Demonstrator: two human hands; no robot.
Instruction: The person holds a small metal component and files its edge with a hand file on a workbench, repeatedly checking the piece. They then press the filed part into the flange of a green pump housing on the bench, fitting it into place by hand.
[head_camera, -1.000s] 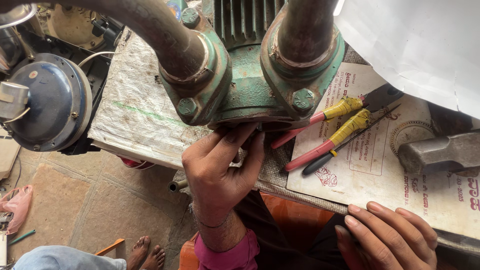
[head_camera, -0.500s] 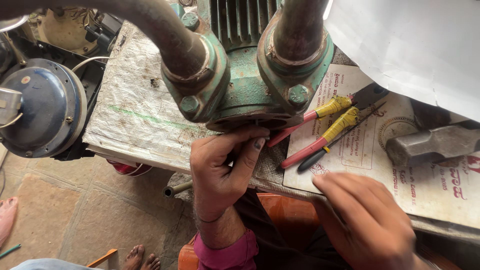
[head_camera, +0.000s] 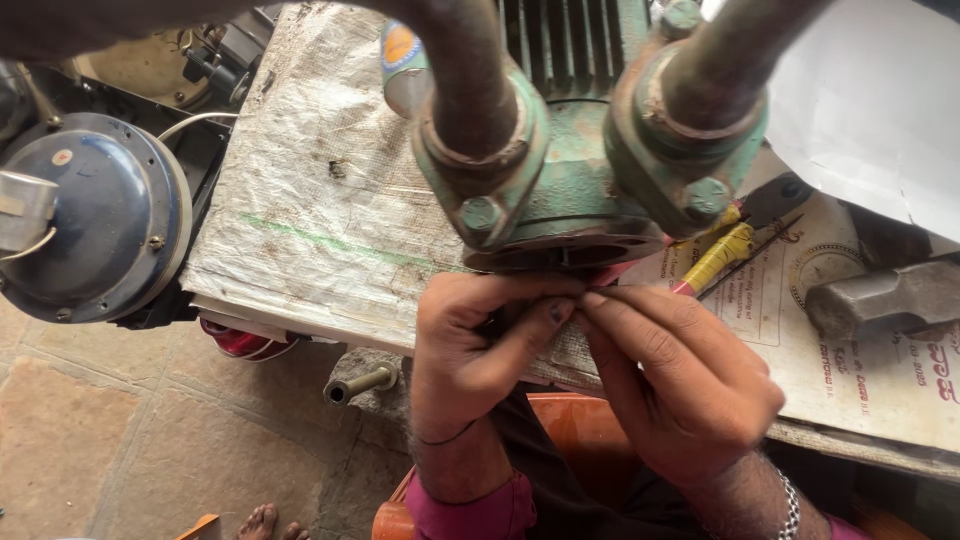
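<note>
A green cast-metal pump body (head_camera: 575, 190) with two rusty pipes (head_camera: 470, 70) bolted on by flanges stands on a bench covered by a white woven sack (head_camera: 320, 210). My left hand (head_camera: 470, 350) and my right hand (head_camera: 680, 380) meet just under the pump's front rim, fingertips pinched together on something small that I cannot make out. Pliers with red and yellow handles (head_camera: 715, 255) lie right of the pump, partly hidden behind my right hand.
A grey hammer head (head_camera: 880, 295) rests on printed paper (head_camera: 860, 350) at the right. A white sheet (head_camera: 870, 110) covers the far right. A dark blue round motor housing (head_camera: 95, 220) sits left, on the tiled floor. A short pipe stub (head_camera: 360, 383) sticks out below the bench.
My right hand has come up from the bench's front edge to join the left hand under the pump. The view has tilted closer, and the pliers are now partly covered.
</note>
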